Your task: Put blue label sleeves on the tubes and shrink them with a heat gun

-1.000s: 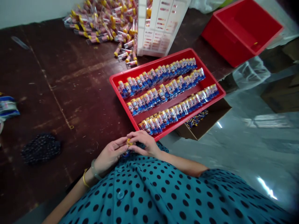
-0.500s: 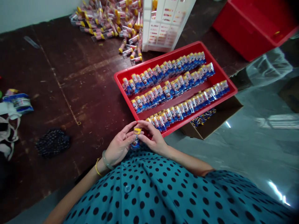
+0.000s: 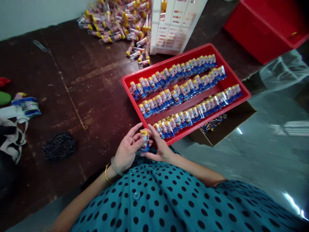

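Observation:
Between my hands is a small clear tube (image 3: 144, 140) with a yellow cap and a blue printed wrapper, upright just in front of my body. My left hand (image 3: 127, 149) grips it, thumb across its front and fingers behind. My right hand (image 3: 161, 149) closes around its other side, with the thumb near the lower end and some fingers hidden. Right beyond my hands, the red tray (image 3: 154, 121) holds rows of similar yellow-capped tubes with blue wrappers.
A pile of unwrapped yellow-capped tubes (image 3: 116, 24) lies at the back beside a white slotted basket (image 3: 166, 38). At upper right stands a red bin (image 3: 260, 35). Below the tray is a cardboard box (image 3: 217, 137) with wrapped pieces. A dark cloth bundle (image 3: 59, 146) lies left.
The tube now stands more upright with its printed front showing. My right thumb has slid from near the cap down to the lower end. The whole view has shifted slightly.

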Action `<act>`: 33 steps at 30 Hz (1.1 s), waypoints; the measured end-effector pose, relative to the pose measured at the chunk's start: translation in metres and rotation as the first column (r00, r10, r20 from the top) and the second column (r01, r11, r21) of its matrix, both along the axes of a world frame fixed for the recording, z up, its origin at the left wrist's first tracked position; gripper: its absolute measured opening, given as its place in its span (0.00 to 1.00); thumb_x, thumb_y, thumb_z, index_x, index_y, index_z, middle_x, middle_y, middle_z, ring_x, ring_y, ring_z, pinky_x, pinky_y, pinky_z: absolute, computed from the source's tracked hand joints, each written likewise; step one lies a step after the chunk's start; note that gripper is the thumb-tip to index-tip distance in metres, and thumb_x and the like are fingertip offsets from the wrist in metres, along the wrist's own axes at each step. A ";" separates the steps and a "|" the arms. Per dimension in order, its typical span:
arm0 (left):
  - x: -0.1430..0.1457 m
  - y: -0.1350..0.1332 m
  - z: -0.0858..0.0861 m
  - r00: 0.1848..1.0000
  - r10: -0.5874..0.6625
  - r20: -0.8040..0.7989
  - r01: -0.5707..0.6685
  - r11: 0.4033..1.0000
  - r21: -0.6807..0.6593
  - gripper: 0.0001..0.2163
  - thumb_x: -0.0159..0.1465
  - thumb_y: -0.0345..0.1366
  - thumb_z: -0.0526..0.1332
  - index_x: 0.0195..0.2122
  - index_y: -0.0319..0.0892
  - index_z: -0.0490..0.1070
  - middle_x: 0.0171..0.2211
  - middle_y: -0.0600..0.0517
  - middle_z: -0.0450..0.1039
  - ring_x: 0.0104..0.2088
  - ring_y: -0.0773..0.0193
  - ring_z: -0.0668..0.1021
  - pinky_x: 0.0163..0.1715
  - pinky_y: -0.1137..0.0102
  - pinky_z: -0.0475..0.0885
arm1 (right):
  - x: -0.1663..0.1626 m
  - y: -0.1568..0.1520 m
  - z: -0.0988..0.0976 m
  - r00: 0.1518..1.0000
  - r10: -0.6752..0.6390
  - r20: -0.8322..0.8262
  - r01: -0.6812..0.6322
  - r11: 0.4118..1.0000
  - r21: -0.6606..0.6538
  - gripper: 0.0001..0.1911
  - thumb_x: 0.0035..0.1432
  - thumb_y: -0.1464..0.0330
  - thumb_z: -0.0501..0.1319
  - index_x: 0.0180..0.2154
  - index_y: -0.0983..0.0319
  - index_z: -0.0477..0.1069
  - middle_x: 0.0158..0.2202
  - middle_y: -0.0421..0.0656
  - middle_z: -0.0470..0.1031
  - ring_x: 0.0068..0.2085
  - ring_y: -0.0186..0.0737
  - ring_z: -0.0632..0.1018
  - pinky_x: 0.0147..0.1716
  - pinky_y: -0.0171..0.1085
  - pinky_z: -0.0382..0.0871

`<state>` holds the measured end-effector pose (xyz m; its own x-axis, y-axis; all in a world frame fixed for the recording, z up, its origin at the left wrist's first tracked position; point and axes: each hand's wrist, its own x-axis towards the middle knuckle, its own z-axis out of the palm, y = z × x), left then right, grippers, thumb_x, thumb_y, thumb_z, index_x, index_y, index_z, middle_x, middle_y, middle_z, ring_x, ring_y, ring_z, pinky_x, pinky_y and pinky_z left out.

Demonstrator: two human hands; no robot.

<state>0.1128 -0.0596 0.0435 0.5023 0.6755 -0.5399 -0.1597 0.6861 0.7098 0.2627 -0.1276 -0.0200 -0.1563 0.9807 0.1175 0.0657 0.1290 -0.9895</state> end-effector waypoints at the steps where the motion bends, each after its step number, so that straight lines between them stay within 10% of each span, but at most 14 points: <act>1: 0.000 -0.001 0.000 1.000 -0.004 0.000 0.004 1.000 0.010 0.34 0.56 0.36 0.70 0.63 0.46 0.60 0.45 0.48 0.77 0.37 0.62 0.81 0.41 0.68 0.75 | 0.000 -0.001 -0.001 1.000 0.001 0.003 -0.001 1.000 0.000 0.57 0.53 0.66 0.70 0.70 0.51 0.31 0.67 0.50 0.56 0.65 0.50 0.64 0.61 0.46 0.64; 13: -0.005 -0.002 -0.003 1.000 -0.017 -0.026 0.019 0.998 0.059 0.36 0.56 0.36 0.70 0.65 0.47 0.57 0.44 0.48 0.77 0.38 0.61 0.81 0.41 0.67 0.75 | 0.004 0.002 0.007 0.997 0.032 -0.067 -0.033 0.999 -0.003 0.57 0.51 0.60 0.71 0.70 0.52 0.36 0.67 0.50 0.56 0.66 0.51 0.63 0.63 0.47 0.60; 21: 0.002 -0.001 -0.003 0.992 -0.094 -0.086 0.107 0.981 0.159 0.41 0.54 0.36 0.71 0.67 0.42 0.54 0.38 0.49 0.78 0.38 0.63 0.79 0.41 0.70 0.73 | 0.020 0.026 0.043 0.984 -0.127 -0.127 0.104 0.980 -0.172 0.14 0.65 0.56 0.57 0.45 0.59 0.70 0.51 0.46 0.72 0.53 0.42 0.74 0.54 0.41 0.67; 26: -0.015 0.009 -0.010 0.975 0.061 -0.215 0.015 0.942 0.334 0.35 0.59 0.44 0.66 0.65 0.41 0.56 0.47 0.44 0.76 0.47 0.57 0.78 0.50 0.61 0.72 | 0.045 0.040 0.045 0.944 -0.202 0.261 0.257 0.946 -0.198 0.14 0.64 0.57 0.58 0.44 0.60 0.68 0.31 0.39 0.72 0.30 0.35 0.72 0.32 0.34 0.66; 33: -0.069 0.023 -0.028 0.894 0.302 -0.330 -0.123 0.875 0.468 0.32 0.62 0.47 0.63 0.65 0.42 0.57 0.46 0.45 0.76 0.44 0.59 0.79 0.48 0.60 0.74 | 0.051 0.039 0.041 0.720 -0.220 0.659 0.313 0.950 -0.024 0.16 0.64 0.63 0.60 0.51 0.63 0.69 0.34 0.43 0.75 0.33 0.38 0.74 0.36 0.36 0.66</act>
<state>0.0440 -0.0370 0.0159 0.1338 0.9468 -0.2928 0.0783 0.2844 0.9555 0.3139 -0.0888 0.0206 0.1214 0.9919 -0.0383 0.7011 -0.1129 -0.7041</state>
